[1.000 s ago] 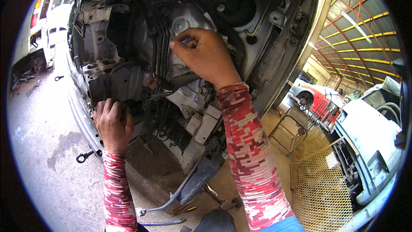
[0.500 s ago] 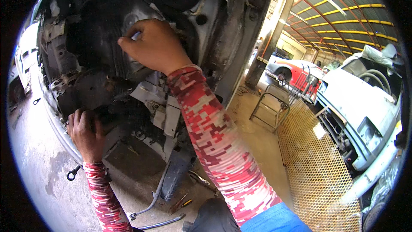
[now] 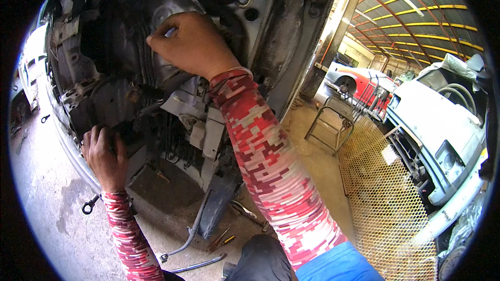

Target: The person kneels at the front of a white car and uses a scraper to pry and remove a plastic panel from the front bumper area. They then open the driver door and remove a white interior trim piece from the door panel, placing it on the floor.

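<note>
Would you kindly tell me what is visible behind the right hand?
Part of a rounded, grey metal dome shows beyond the right hand; whatever lies directly behind the hand is covered and cannot be seen.

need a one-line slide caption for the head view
Bare right hand over a dark, grimy metal engine bay; bare left hand near its lower-left edge.

Roof (image 3: 442,16) with yellow and red beams (image 3: 442,7), brightly lit concrete floor (image 3: 47,177), yellow mesh panel (image 3: 385,198), upright pillar (image 3: 333,36)
</note>
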